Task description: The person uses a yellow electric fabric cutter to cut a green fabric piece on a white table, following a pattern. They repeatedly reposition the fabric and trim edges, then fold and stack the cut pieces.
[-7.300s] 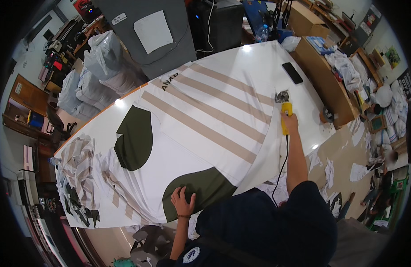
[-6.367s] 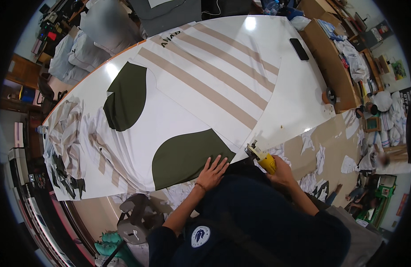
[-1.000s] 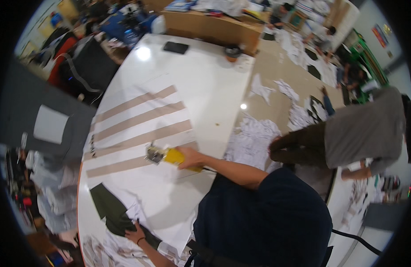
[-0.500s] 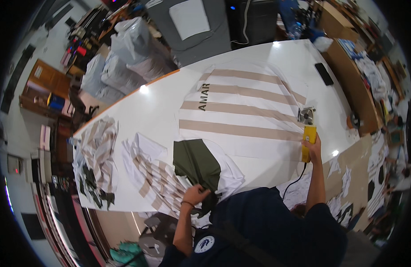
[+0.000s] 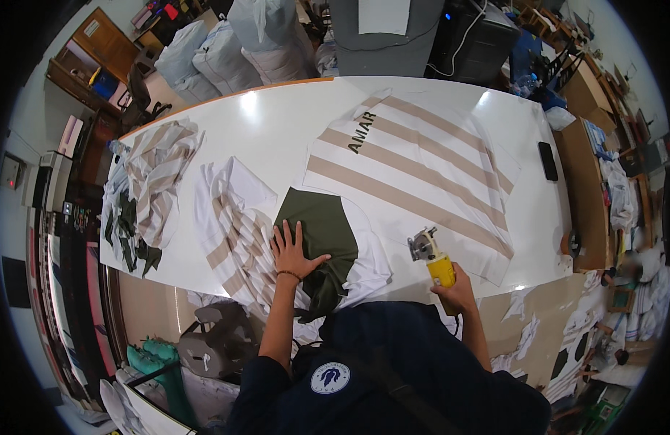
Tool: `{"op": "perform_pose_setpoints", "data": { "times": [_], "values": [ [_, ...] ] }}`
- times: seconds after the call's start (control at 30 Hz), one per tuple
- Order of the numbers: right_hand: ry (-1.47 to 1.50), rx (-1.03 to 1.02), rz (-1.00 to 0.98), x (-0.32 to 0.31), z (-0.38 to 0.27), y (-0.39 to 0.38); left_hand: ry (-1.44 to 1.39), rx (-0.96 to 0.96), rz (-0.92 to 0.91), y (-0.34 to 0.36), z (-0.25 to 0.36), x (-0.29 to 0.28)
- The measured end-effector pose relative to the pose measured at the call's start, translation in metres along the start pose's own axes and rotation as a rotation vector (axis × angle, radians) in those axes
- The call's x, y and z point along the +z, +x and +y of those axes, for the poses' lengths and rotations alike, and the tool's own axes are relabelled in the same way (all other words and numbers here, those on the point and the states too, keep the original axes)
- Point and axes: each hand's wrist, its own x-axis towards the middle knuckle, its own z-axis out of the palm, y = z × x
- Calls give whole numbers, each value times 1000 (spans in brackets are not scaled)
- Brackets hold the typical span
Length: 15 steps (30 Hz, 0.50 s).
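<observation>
My left hand (image 5: pixel 294 255) lies with spread fingers on the dark olive fabric piece (image 5: pixel 319 221), which is layered over white cloth (image 5: pixel 370 264) beside a rumpled white and beige striped piece (image 5: pixel 222 221). My right hand (image 5: pixel 452 290) grips a yellow corded electric rotary cutter (image 5: pixel 440 270), its round blade head raised at the right of the olive piece. Beyond it, a flat striped panel with dark lettering (image 5: pixel 415 170) lies on the white table (image 5: pixel 248 138). A heap of striped and olive scraps (image 5: pixel 154 174) is at the table's left end.
Stuffed sacks (image 5: pixel 251 47), a dark computer case (image 5: pixel 469 40) and a grey cabinet (image 5: pixel 382 58) stand behind the table. A phone (image 5: pixel 547 161) and cardboard partition (image 5: pixel 589 203) are at the right, with other people (image 5: pixel 618 355) beyond. A chair (image 5: pixel 212 341) is below the near edge.
Since half a second ago, my left hand has released its bunched hold and spread out on the olive fabric. My right hand has brought the cutter left and lower, off the striped panel's edge.
</observation>
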Motion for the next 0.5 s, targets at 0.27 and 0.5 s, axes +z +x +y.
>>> {"op": "perform_pose_setpoints", "data": {
  "times": [0.27,0.5],
  "values": [
    [-404,45,-63,11,-31,-27,-517,447,252,-32,73,13],
    [-546,63,-53,24,-36,-28,-305,581,278,-52,113,86]
  ]
}}
